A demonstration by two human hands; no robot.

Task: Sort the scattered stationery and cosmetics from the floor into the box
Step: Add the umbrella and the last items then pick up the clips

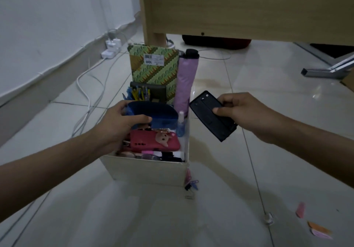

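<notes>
Cardboard, pale: box (145, 172), standing on the tiled floor (258, 170), centre of view, nearly full.

Contents, far end at 12 o'clock: green patterned notebook (155, 68) and purple folded umbrella (184, 80), both stood on end, likely so that tall items take least room. Just in front: dark wallet (153, 91) and a bunch of pens (137, 92), points up.

Contents, middle: blue tray (153, 112), grasped by the left hand (118, 120), thumb over the near rim, fingers curled round the 9 o'clock end; apparently being seated or steadied among the pens. Small spray bottle (180, 126) upright at the tray's 3 o'clock, against the box wall.

Contents, near end at 6 o'clock: red phone case (155, 139) with a pig figure, lying flat over smaller dark and pink items too cramped to name.

Outside, at 3 o'clock of the box: black phone case (210, 114), pinched at one end by the right hand (241, 110), thumb on top, fingers beneath, tilted toward the opening; judged next to go in.

Left on the floor: binder clips (191, 185) touching the box's 5 o'clock corner; pink scrap (300, 209) and orange paper (319, 228), well apart at 4 o'clock.
</notes>
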